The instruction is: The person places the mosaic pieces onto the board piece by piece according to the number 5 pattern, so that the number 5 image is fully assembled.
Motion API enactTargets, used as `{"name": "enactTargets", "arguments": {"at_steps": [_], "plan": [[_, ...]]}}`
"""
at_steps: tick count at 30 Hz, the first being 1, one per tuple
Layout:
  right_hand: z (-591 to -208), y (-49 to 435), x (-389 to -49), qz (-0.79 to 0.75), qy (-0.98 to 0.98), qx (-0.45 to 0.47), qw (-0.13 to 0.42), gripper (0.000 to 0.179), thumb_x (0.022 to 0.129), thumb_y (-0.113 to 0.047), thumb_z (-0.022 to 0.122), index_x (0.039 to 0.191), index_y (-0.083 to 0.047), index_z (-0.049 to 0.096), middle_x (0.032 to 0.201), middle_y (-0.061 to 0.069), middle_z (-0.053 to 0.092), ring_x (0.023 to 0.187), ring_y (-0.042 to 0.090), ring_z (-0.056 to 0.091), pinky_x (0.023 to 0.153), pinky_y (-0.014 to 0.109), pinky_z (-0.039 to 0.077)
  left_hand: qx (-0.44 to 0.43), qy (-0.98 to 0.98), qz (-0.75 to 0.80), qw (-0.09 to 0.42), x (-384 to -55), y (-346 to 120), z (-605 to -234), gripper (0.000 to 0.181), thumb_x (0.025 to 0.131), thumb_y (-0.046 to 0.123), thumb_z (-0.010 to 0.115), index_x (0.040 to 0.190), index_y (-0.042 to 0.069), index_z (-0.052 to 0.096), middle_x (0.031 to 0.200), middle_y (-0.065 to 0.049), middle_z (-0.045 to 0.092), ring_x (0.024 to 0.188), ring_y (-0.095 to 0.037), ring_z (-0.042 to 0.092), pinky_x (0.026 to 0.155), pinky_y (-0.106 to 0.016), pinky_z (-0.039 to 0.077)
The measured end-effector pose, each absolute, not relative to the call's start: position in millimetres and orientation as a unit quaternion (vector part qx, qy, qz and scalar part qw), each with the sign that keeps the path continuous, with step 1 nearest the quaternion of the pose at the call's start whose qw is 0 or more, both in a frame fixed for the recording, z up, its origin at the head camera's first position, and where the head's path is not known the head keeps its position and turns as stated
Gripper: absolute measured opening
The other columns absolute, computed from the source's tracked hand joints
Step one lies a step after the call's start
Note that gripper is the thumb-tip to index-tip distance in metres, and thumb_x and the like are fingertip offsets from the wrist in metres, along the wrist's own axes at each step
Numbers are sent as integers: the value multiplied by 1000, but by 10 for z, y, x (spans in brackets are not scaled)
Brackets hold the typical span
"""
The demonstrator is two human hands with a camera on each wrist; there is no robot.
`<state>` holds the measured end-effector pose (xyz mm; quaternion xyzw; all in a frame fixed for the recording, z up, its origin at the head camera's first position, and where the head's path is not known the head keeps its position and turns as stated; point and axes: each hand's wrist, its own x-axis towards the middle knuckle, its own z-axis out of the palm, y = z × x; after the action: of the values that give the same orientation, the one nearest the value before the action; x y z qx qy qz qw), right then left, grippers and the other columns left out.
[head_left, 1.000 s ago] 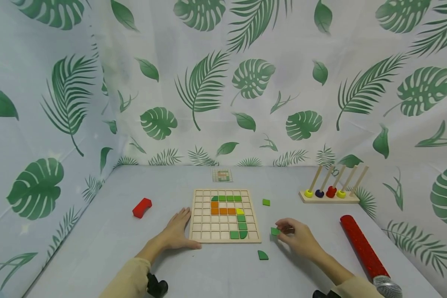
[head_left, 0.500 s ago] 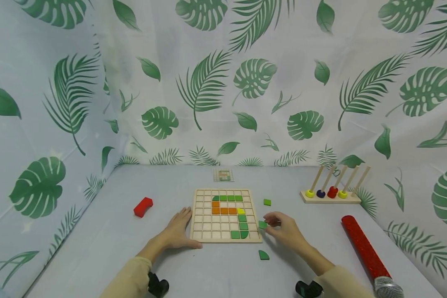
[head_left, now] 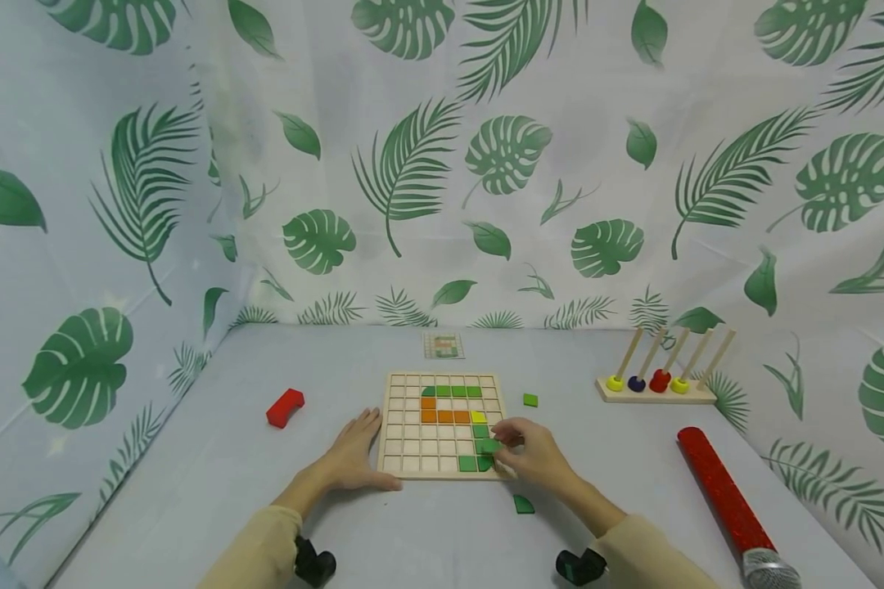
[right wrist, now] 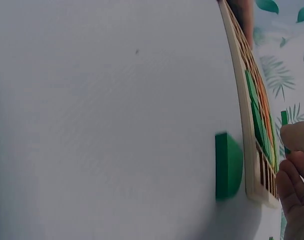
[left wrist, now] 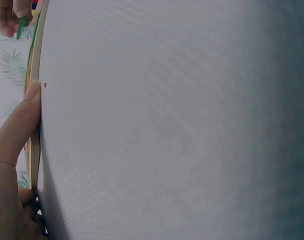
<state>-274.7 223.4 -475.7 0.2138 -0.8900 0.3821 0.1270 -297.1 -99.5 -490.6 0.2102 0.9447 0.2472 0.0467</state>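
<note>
A wooden grid board (head_left: 401,450) lies mid-table, with green, orange and yellow tiles set in its squares. My left hand (head_left: 345,460) rests at its left side, fingers along the edge and thumb at the near left corner. In the left wrist view that thumb touches the board's side wall (left wrist: 36,65). Over the right part of the board, my right hand (head_left: 536,455) pinches a green square tile (head_left: 489,447) between thumb and fingers. The right wrist view shows this tile (right wrist: 284,118) edge-on, raised above the board. A green quarter-round tile (right wrist: 228,167) lies beside the near right corner.
A light green tile (head_left: 530,400) lies right of the board. Behind the board is a small pattern card (head_left: 444,346). A red block (head_left: 285,408) sits at left. On the right are a peg stand (head_left: 656,394) with coloured beads and a red glittery microphone (head_left: 725,491).
My right hand has carried the green square tile leftward from the table beside the board to over its right columns. The left hand stays at the board's edge.
</note>
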Motion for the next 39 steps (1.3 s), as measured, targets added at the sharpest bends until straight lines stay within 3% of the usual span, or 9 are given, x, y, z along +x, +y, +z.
{"name": "enactTargets", "arguments": {"at_steps": [12,26,39], "plan": [[-4773,1909,-2785,378,-895,214,102,28,76,-1,75,103,-4,65,90,-4,63,81,10,59,73,25,54,212,944,248,47,-2963,-992,-4907,121,62,67,74,147,-3,24,153,-18,22,142,-31,12,114,-48,11],[-4790,1710,-2787,325,-893,294,105,25,76,-6,76,99,-4,65,89,-1,63,79,12,57,69,25,52,212,943,251,50,-2961,-999,-4905,121,62,67,73,147,-4,24,153,-19,22,142,-32,13,114,-48,11],[-4771,1642,-2756,268,-914,294,81,25,78,-16,76,101,-10,67,95,-7,63,88,7,54,78,28,50,210,945,247,47,-2982,-990,-4901,121,63,67,73,147,-4,24,153,-19,22,142,-32,12,114,-48,11]]}}
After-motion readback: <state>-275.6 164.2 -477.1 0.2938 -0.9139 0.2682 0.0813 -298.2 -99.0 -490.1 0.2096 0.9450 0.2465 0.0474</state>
